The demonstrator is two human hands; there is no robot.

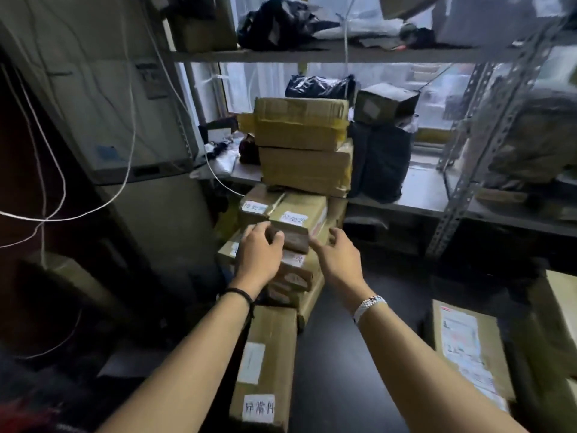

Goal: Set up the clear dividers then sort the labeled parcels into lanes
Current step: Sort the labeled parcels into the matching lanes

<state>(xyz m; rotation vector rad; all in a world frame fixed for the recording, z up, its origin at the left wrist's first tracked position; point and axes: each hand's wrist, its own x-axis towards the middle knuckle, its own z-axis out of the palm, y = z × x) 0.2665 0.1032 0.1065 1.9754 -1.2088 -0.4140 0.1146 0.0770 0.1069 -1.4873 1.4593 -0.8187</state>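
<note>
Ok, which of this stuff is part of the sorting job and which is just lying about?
Job: small brown parcel, gripped by the left hand, right hand close beside it; labelled parcel stack beneath; long labelled box nearest the camera.
Lying about: black bags on the shelf; white cables at left; metal shelving. No clear dividers in view.

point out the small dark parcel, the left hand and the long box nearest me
small dark parcel (295,240): head view, its top face
left hand (259,250): head view, back of the hand
long box (278,354): head view, bare cardboard on its top
</note>
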